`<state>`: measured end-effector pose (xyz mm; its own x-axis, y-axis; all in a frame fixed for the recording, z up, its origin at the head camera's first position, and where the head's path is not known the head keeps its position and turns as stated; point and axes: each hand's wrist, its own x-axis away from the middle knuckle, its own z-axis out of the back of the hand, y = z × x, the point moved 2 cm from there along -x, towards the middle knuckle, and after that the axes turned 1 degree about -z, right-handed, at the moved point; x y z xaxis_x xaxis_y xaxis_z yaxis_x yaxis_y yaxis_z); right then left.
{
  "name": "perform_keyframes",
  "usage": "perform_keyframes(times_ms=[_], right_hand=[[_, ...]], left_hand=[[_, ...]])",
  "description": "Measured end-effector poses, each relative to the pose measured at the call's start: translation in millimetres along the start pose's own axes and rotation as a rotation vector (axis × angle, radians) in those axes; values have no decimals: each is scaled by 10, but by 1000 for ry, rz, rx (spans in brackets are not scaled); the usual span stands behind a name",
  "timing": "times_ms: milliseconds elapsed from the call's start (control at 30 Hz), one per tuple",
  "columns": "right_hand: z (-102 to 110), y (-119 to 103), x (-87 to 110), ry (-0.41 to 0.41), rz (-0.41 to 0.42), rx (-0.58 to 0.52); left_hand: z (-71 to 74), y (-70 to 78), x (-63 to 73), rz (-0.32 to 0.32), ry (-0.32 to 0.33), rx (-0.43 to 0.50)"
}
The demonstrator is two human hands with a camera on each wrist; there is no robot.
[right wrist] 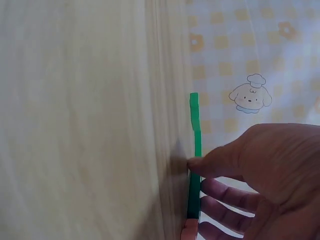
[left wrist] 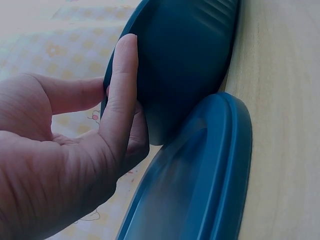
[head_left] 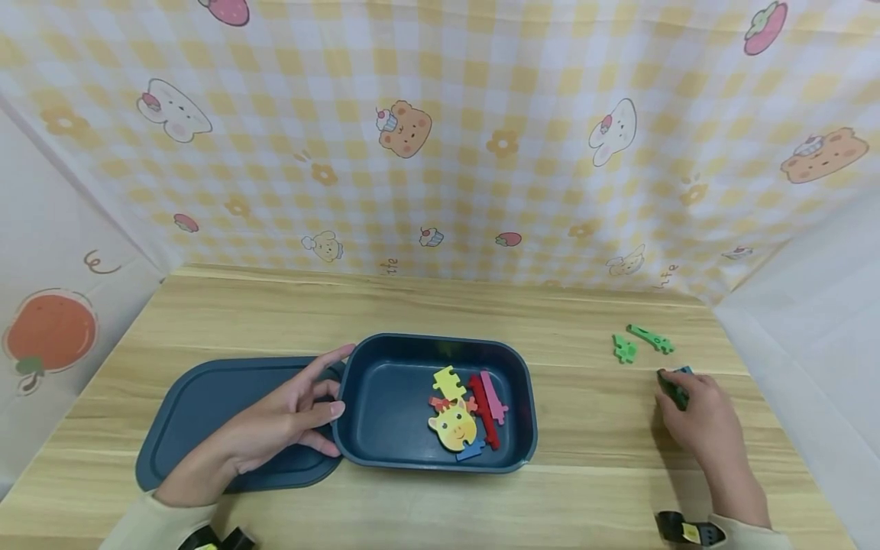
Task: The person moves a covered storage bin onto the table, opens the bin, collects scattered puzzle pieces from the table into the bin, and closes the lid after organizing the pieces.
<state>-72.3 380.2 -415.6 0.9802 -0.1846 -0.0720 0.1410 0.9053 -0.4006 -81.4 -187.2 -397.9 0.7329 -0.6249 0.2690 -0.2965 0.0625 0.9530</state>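
A dark blue box (head_left: 440, 465) stands on the table with several puzzle pieces inside, among them a yellow animal-head piece (head_left: 455, 428), a red strip (head_left: 484, 412) and a pink piece (head_left: 492, 393). My left hand (head_left: 289, 416) holds the box by its left rim; in the left wrist view the fingers lie along the outer wall (left wrist: 175, 60). On the right, my right hand (head_left: 708, 420) pinches a dark green puzzle piece (head_left: 674, 389) at the tabletop. A bit of blue (head_left: 684, 370) shows beside its fingers. Two light green pieces, one short (head_left: 624, 349) and one long (head_left: 651, 338), lie just beyond.
The dark blue lid (head_left: 206, 412) lies flat left of the box, partly under my left forearm. A checked cloth (head_left: 467, 183) hangs behind the wooden table (head_left: 584, 451). In the right wrist view a reddish piece (right wrist: 189, 230) shows at the bottom edge.
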Motion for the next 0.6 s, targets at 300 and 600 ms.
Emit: perform_keyframes(times_ms=[300, 600], right_hand=[[-59, 9, -39, 2, -24, 4], [-23, 52, -77, -23, -66, 0]], left_hand=[[7, 4, 45, -4, -2, 12], [-5, 6, 23, -7, -5, -18]])
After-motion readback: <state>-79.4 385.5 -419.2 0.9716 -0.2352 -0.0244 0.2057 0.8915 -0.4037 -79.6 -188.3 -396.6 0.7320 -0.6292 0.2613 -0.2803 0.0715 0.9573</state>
